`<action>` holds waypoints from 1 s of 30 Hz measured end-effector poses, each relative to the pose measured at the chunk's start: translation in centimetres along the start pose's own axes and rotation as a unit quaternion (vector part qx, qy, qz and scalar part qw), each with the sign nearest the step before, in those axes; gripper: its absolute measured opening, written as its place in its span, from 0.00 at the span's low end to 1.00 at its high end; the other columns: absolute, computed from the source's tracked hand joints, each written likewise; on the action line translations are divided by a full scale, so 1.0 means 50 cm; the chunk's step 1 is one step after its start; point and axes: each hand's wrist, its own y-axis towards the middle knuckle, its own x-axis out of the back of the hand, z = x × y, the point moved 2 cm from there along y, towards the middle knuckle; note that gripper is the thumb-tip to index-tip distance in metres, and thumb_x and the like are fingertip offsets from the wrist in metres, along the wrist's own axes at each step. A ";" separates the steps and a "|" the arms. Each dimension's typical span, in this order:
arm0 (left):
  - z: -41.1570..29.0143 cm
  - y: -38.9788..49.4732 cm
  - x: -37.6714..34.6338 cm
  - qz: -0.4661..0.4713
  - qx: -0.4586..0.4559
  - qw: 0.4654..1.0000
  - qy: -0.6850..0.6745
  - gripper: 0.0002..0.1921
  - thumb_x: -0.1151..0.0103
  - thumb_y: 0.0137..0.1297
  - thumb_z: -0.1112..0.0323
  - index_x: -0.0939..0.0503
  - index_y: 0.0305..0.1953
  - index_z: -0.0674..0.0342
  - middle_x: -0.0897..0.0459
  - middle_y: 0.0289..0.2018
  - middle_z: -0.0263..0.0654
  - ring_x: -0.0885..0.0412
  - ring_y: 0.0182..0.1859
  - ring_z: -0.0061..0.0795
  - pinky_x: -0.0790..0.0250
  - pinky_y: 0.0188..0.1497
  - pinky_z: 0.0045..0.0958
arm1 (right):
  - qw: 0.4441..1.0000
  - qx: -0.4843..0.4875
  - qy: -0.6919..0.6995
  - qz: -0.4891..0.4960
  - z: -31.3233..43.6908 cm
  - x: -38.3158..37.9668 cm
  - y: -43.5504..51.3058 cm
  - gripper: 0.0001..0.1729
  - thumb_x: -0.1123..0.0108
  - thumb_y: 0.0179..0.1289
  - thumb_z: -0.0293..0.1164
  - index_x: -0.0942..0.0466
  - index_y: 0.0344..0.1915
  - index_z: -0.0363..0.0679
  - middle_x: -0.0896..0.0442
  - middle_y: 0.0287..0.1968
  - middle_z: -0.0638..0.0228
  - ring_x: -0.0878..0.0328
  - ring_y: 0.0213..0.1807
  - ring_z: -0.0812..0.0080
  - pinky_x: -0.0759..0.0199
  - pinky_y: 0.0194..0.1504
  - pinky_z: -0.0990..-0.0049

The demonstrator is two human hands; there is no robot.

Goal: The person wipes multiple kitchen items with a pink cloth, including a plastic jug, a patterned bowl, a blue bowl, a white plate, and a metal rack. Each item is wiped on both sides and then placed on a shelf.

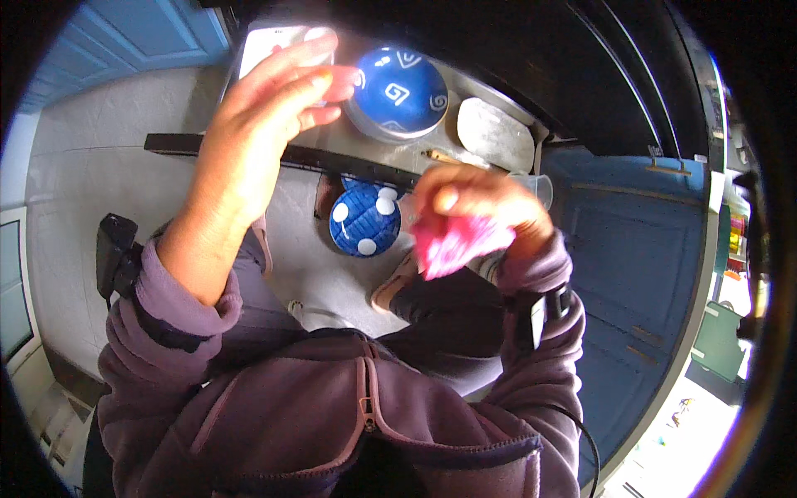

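Note:
My left hand [268, 106], fingers apart and empty, is raised at the upper left, its fingertips overlapping the view of a blue bowl [405, 90] with white spiral patterns. That bowl sits on a pale surface, seemingly on top of other dishes. A crumpled pink cloth [457, 243] is held in my right hand [479, 199], slightly blurred, at the centre right. Between the hands, lower down, is a round blue item [365, 219] with white dots. Whether it is a dish or a stool top I cannot tell.
A white object [268, 46] lies behind my left hand. Right of the bowl are a whitish oblong board or tray [496, 134], a small wooden-looking item [439, 155] and a clear plastic cup [540, 190]. Blue cabinets [622, 249] stand at the right; my legs and feet are below.

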 end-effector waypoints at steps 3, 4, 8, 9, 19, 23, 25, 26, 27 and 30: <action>-0.004 -0.007 0.000 0.020 -0.004 1.000 0.023 0.20 0.52 0.71 0.65 0.28 0.60 0.64 0.19 0.50 0.44 0.20 0.53 0.31 0.30 0.55 0.30 | 0.980 -0.014 -0.085 0.182 -0.189 -0.097 0.088 0.25 0.46 0.67 0.49 0.23 0.45 0.36 0.20 0.42 0.63 0.24 0.46 0.66 0.32 0.50 0.71; -0.006 -0.009 0.001 0.036 -0.001 0.999 0.038 0.20 0.53 0.71 0.66 0.29 0.61 0.65 0.20 0.52 0.44 0.22 0.55 0.31 0.31 0.56 0.31 | 0.978 -0.022 -0.115 0.175 -0.277 -0.113 0.104 0.21 0.46 0.67 0.46 0.22 0.45 0.38 0.19 0.42 0.63 0.24 0.46 0.68 0.31 0.49 0.70; -0.008 -0.023 0.004 0.039 0.008 0.997 0.066 0.21 0.55 0.72 0.65 0.30 0.62 0.67 0.20 0.52 0.46 0.22 0.55 0.31 0.31 0.57 0.31 | 0.921 -0.185 -0.342 -0.013 -0.661 -0.107 0.147 0.19 0.50 0.66 0.42 0.18 0.38 0.39 0.15 0.36 0.57 0.18 0.38 0.59 0.26 0.41 0.64; -0.009 -0.027 0.005 0.042 0.005 0.996 0.073 0.21 0.55 0.72 0.65 0.30 0.62 0.67 0.20 0.52 0.46 0.22 0.54 0.31 0.31 0.56 0.31 | 0.912 -0.246 -0.311 -0.102 -0.737 -0.101 0.134 0.19 0.49 0.65 0.42 0.18 0.38 0.39 0.15 0.36 0.56 0.18 0.38 0.59 0.26 0.41 0.64; -0.009 -0.046 -0.009 0.041 0.052 0.995 0.081 0.22 0.55 0.72 0.65 0.32 0.62 0.71 0.20 0.49 0.47 0.22 0.51 0.31 0.31 0.55 0.32 | 0.852 -0.263 -0.101 -0.442 -0.979 -0.121 0.141 0.14 0.45 0.60 0.39 0.18 0.34 0.41 0.15 0.34 0.56 0.17 0.36 0.54 0.25 0.39 0.61; -0.005 -0.039 -0.018 0.039 0.054 0.993 0.097 0.22 0.56 0.73 0.66 0.33 0.62 0.72 0.20 0.49 0.47 0.21 0.51 0.31 0.31 0.55 0.32 | 0.872 -0.297 -0.086 -0.379 -0.984 -0.103 0.153 0.13 0.44 0.59 0.38 0.18 0.34 0.42 0.15 0.34 0.57 0.17 0.36 0.54 0.25 0.40 0.62; 0.002 -0.035 -0.021 0.039 0.050 0.993 0.098 0.21 0.55 0.73 0.66 0.32 0.62 0.71 0.19 0.49 0.47 0.21 0.50 0.30 0.31 0.55 0.31 | 0.888 -0.299 -0.088 -0.339 -0.974 -0.101 0.153 0.12 0.43 0.59 0.38 0.18 0.34 0.43 0.15 0.35 0.57 0.17 0.36 0.54 0.25 0.40 0.63; 0.005 -0.033 -0.022 0.042 0.051 0.993 0.094 0.21 0.55 0.73 0.66 0.32 0.62 0.70 0.19 0.49 0.46 0.21 0.50 0.30 0.31 0.55 0.31 | 0.896 -0.297 -0.091 -0.317 -0.965 -0.102 0.152 0.12 0.43 0.58 0.38 0.18 0.34 0.43 0.15 0.35 0.57 0.17 0.36 0.54 0.25 0.40 0.63; 0.008 -0.031 -0.023 0.045 0.053 0.994 0.087 0.21 0.55 0.73 0.66 0.32 0.62 0.70 0.19 0.49 0.46 0.21 0.50 0.30 0.31 0.55 0.31 | 0.905 -0.290 -0.094 -0.297 -0.955 -0.106 0.152 0.12 0.43 0.58 0.38 0.18 0.34 0.43 0.15 0.35 0.57 0.17 0.37 0.54 0.25 0.41 0.63; 0.013 -0.028 -0.024 0.036 0.043 0.996 0.070 0.18 0.54 0.72 0.69 0.28 0.59 0.68 0.18 0.48 0.45 0.20 0.49 0.30 0.29 0.53 0.30 | 0.924 -0.256 -0.128 -0.254 -0.912 -0.116 0.144 0.11 0.42 0.57 0.37 0.18 0.34 0.44 0.15 0.35 0.58 0.17 0.37 0.54 0.24 0.41 0.64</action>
